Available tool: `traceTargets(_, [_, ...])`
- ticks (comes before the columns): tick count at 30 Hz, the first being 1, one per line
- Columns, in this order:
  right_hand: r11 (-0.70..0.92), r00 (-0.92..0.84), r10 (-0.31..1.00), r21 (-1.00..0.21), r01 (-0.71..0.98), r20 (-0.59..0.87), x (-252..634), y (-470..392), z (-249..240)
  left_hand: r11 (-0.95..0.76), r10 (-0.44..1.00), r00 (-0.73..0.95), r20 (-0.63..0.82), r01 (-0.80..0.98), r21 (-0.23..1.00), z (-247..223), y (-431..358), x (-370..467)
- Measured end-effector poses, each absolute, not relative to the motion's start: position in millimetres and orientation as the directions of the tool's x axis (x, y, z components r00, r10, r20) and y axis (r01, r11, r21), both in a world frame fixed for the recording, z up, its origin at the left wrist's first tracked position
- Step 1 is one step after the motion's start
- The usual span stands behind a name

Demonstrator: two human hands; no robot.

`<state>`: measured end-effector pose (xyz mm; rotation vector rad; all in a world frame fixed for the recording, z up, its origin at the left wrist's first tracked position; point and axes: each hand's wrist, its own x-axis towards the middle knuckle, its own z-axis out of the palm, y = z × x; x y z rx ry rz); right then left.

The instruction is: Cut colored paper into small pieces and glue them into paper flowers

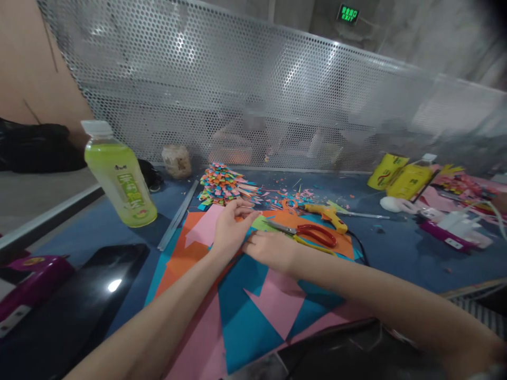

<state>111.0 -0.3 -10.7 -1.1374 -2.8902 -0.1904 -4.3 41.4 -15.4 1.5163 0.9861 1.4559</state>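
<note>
My left hand (231, 228) is raised over the coloured paper, its thumb and fingers curled in a pinch. Whatever lies between its fingertips is too small to make out. My right hand (271, 249) is just beside it, fingers bent together, and what they hold is hidden. Sheets of blue paper (241, 316) and orange paper (174, 269) lie beneath both hands, with a pink paper piece (279, 306) on top. Scissors with red handles (317, 234) rest beyond my right hand. Behind my left hand stands a cone of many small coloured paper strips (222, 184).
A yellow glue gun (327, 215) lies past the scissors, near paper scraps (291, 198). A green drink bottle (122, 182), a clear strip (178, 216) and a dark tablet-like slab (91, 295) are on the left. Yellow packages (407, 179) and a purple power strip (447, 237) are on the right.
</note>
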Motion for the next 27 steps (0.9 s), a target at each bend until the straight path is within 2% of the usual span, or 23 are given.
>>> traceTargets(6, [0.67, -0.661, 0.729, 0.014, 0.742, 0.18, 148, 19, -2, -0.312, 0.95, -0.002, 0.312, -0.073, 0.947, -17, 46, -7])
traceTargets(10, [0.447, -0.411, 0.855, -0.047, 0.893, 0.317, 189, 60, 14, -0.276, 0.961, -0.031, 0.274, -0.147, 0.95, -15, 46, -6])
traceTargets(13, [0.305, -0.26, 0.913, -0.1, 0.947, 0.314, 207, 98, 20, -0.239, 0.971, -0.019, 0.24, -0.204, 0.95, -14, 43, -4])
traceTargets(16, [0.249, -0.194, 0.932, -0.152, 0.957, 0.305, 211, 120, 21, -0.199, 0.978, 0.004, 0.207, -0.257, 0.946, -12, 40, -4])
traceTargets(22, [0.311, -0.2, 0.911, -0.283, 0.907, 0.361, 196, 92, 24, -0.163, 0.984, 0.011, 0.178, -0.349, 0.923, -10, 30, 0])
traceTargets(27, [0.447, -0.283, 0.882, -0.479, 0.756, 0.376, 168, 28, 25, -0.179, 0.978, 0.03, 0.206, -0.386, 0.905, -7, 16, 5])
